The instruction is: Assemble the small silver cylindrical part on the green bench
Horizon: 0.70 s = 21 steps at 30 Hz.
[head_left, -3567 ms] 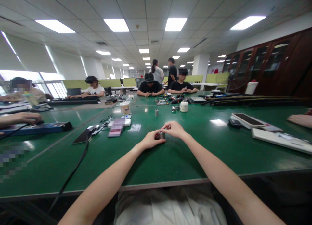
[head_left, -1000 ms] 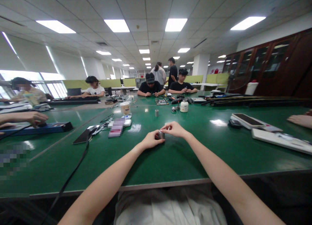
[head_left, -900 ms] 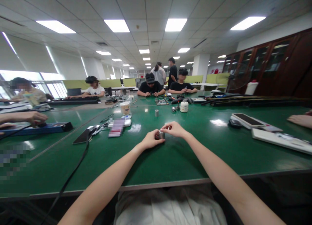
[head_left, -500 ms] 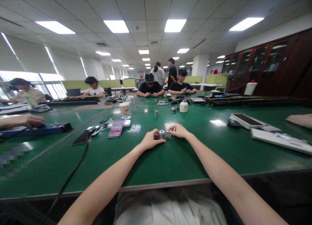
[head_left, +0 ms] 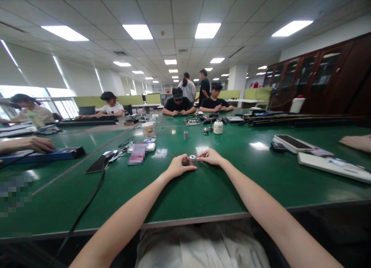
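A small silver metal cylinder stands upright on the green table, its ringed top with a dark centre facing up. My left hand curls around its left side, thumb in front and fingers behind. Just right of the cylinder, my right hand is closed in a pinch, fingertips close to the rim. Anything held in that pinch is too small to name. A similar metal cylinder stands farther back on the table.
A white bottle, a lidded cup and small parts stand farther back. Phones and a black cable lie left; a white flat device lies right. A co-worker's hand rests on a blue bar.
My right hand has drawn back from the cylinder's top to its right, uncovering the top, and has since come slightly nearer again. My left hand keeps its hold on the cylinder.
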### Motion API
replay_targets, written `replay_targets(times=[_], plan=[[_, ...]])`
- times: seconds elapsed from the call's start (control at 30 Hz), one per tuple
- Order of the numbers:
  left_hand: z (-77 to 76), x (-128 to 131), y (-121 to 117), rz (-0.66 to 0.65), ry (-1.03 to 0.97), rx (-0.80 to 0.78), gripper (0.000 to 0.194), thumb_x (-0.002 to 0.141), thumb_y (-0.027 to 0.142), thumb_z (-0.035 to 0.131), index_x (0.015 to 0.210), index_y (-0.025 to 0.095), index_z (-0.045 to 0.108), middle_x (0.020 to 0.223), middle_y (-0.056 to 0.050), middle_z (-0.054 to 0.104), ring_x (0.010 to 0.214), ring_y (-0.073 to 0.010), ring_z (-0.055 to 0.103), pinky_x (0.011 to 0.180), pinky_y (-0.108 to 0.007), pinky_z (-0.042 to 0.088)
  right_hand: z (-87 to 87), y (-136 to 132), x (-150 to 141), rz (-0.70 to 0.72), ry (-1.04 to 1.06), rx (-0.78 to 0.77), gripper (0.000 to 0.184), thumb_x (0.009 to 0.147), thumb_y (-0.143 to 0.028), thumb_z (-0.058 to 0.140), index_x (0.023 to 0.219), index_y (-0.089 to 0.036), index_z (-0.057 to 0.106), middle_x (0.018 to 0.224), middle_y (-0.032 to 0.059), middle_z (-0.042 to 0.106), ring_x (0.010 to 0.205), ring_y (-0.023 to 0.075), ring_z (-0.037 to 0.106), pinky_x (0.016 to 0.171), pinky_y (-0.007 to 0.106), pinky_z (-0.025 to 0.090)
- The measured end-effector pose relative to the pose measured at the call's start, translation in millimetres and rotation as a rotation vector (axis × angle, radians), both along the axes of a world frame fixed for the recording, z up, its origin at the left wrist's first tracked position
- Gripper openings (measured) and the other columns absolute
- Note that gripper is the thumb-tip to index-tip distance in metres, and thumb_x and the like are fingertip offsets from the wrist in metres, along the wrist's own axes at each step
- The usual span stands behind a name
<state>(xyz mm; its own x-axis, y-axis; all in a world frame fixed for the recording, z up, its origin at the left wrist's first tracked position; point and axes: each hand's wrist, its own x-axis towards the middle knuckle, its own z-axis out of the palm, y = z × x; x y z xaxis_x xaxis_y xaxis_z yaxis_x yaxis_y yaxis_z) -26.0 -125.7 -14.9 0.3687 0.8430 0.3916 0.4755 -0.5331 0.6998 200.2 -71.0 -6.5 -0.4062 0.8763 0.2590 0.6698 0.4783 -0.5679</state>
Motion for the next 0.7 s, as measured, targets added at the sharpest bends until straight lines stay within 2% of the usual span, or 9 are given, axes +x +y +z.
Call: replay_targets(times=[0.17,0.33,0.43,0.6,0.7], plan=[[-2.3,-1.3,2.4,0.010,0.014,0.004,0.046,0.060,0.055,0.077,0.080,0.020,0.058,0.084,-0.003,0.071,0.083,-0.0212,0.067,0.078,-0.032,0.052,18.5,-9.5,-7.3,0.005,0.206,0.049,0.045,0.074,-0.052,0.065,0.099,-0.015,0.076,0.074,0.0051,0.070,0.056,0.0106,0.046,0.053,0.023,0.035],[-4.0,-2.0,4.2,0.003,0.005,0.011,0.046,0.060,0.055,0.077,0.083,0.019,0.059,0.084,-0.003,0.071,0.083,-0.0209,0.067,0.079,-0.032,0.052,35.8,-27.5,-21.1,0.151,0.231,0.020,0.047,0.075,-0.051,0.065,0.099,-0.012,0.076,0.072,0.0062,0.070,0.055,0.0098,0.043,0.051,0.022,0.032],[-4.1,-2.3,4.6,0.000,0.021,0.019,0.047,0.060,0.055,0.077,0.085,0.019,0.060,0.085,-0.003,0.071,0.083,-0.0207,0.067,0.078,-0.032,0.052,38.4,-34.7,-26.7,0.196,0.205,0.000,0.045,0.075,-0.049,0.065,0.097,-0.011,0.076,0.072,0.0067,0.071,0.054,0.0097,0.043,0.050,0.022,0.032],[-3.8,-2.3,4.1,0.014,0.064,0.066,0.049,0.062,0.057,0.075,0.087,0.018,0.060,0.085,-0.004,0.070,0.082,-0.0205,0.066,0.077,-0.031,0.051,37.9,-37.9,-27.9,0.186,0.171,-0.003,0.046,0.074,-0.050,0.065,0.097,-0.011,0.076,0.067,0.0056,0.069,0.053,0.0095,0.043,0.049,0.022,0.030],[-4.4,-2.0,4.5,0.019,0.076,0.080,0.051,0.062,0.057,0.075,0.089,0.017,0.061,0.086,-0.005,0.069,0.082,-0.0206,0.066,0.075,-0.031,0.052,37.8,-38.3,-28.3,0.178,0.175,-0.005,0.046,0.076,-0.052,0.063,0.094,-0.011,0.076,0.072,0.0062,0.071,0.055,0.0103,0.046,0.051,0.023,0.032]])
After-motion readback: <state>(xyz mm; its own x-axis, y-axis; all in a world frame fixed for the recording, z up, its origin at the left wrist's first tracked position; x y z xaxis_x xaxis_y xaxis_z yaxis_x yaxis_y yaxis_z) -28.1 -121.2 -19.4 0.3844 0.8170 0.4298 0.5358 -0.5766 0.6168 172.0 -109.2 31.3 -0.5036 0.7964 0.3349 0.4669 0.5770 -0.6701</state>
